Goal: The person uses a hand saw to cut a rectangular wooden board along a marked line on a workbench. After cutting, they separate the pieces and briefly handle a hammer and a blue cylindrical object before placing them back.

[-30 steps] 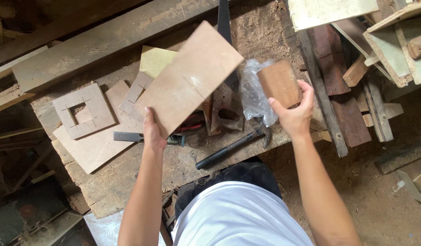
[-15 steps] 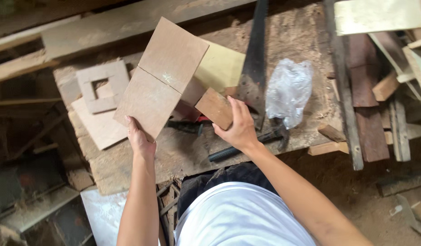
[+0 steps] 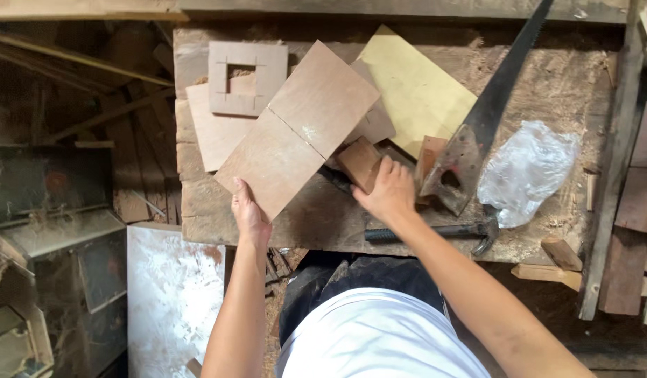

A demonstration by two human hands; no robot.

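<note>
Here, your left hand [image 3: 250,213] is gripping the plywood panel [image 3: 299,129] by its near corner, its long axis slanting up-right, while your right hand [image 3: 388,190] is seemingly closing on the small wood block [image 3: 358,162] just beside it over the bench [image 3: 547,84].

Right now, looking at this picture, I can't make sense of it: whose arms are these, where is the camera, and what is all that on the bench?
There is no machine here: a person wears a camera on the head, so you look down along their own arms. The left hand grips the near corner of a brown board. The right hand holds a small wood block beside it. On the rough workbench lie a handsaw, a hammer, a yellow sheet, a square wooden frame and a crumpled plastic bag.
</note>
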